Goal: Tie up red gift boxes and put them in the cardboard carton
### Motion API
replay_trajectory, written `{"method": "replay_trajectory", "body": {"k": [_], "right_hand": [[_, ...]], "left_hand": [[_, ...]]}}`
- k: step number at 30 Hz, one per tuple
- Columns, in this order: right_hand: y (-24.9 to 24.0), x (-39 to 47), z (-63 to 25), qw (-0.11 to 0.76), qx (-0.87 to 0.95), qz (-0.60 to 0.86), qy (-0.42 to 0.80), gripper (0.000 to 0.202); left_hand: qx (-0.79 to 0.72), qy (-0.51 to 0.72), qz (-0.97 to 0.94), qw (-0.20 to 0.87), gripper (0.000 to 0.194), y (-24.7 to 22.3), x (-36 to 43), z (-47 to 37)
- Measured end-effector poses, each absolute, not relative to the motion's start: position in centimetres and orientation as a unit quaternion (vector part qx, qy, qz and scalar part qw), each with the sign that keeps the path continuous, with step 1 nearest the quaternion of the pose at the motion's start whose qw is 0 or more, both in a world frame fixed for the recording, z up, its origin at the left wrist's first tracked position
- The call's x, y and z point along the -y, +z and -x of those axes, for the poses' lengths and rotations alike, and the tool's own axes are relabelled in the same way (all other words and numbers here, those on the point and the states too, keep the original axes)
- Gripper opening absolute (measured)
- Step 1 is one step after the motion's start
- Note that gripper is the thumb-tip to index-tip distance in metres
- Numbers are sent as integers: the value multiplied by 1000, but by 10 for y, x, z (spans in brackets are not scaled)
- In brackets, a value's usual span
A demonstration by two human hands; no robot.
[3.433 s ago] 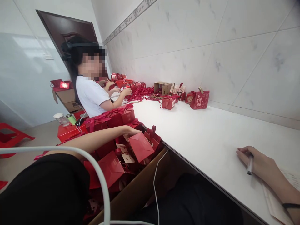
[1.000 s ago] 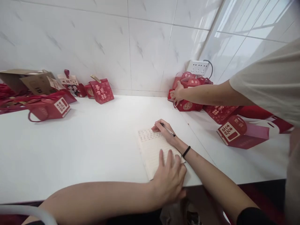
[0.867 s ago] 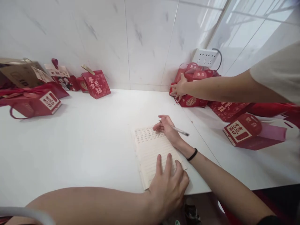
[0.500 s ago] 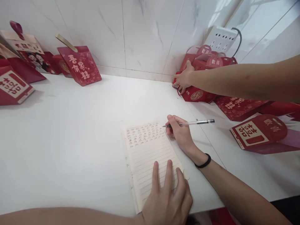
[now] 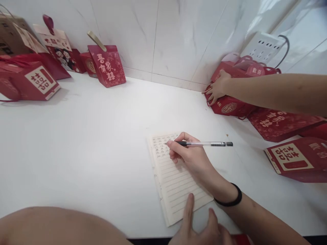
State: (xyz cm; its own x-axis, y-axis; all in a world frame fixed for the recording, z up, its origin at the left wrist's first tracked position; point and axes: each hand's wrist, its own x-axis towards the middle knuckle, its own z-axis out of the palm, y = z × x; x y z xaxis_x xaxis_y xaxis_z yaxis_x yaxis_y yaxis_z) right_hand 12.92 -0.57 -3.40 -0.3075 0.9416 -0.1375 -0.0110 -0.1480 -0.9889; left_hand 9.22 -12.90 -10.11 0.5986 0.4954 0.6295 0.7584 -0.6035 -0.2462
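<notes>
Right, the right hand (image 5: 198, 158) has a pen (image 5: 206, 144) pinched snugly over the notebook (image 5: 176, 183), flat on the table (image 5: 102, 153). The left hand (image 5: 201, 234), loosely spread, grips nothing, only an index finger on the page; such light pressure could let the notebook slide and skew a stroke!

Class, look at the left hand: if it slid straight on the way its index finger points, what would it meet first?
The left hand would likely meet the right hand, which holds the pen over the notebook; how high each hand sits above the page is unclear.
</notes>
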Motion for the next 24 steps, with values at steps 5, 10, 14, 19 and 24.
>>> {"method": "replay_trajectory", "body": {"k": [5,10,14,19,24], "right_hand": [[-44,11,-120,399,579,450,551,33],[-49,21,-125,384,630,452,501,36],[-48,36,-126,343,699,411,474,27],[-46,41,-124,282,709,384,520,19],[-48,27,-128,341,673,435,492,25]], "left_hand": [[344,-241,871,256,14,-110,139,-94],[365,-221,861,275,22,-134,151,-109],[364,-191,861,301,28,-138,157,-107],[395,-184,851,294,35,-140,161,-113],[403,-163,848,303,31,-139,162,-113]]}}
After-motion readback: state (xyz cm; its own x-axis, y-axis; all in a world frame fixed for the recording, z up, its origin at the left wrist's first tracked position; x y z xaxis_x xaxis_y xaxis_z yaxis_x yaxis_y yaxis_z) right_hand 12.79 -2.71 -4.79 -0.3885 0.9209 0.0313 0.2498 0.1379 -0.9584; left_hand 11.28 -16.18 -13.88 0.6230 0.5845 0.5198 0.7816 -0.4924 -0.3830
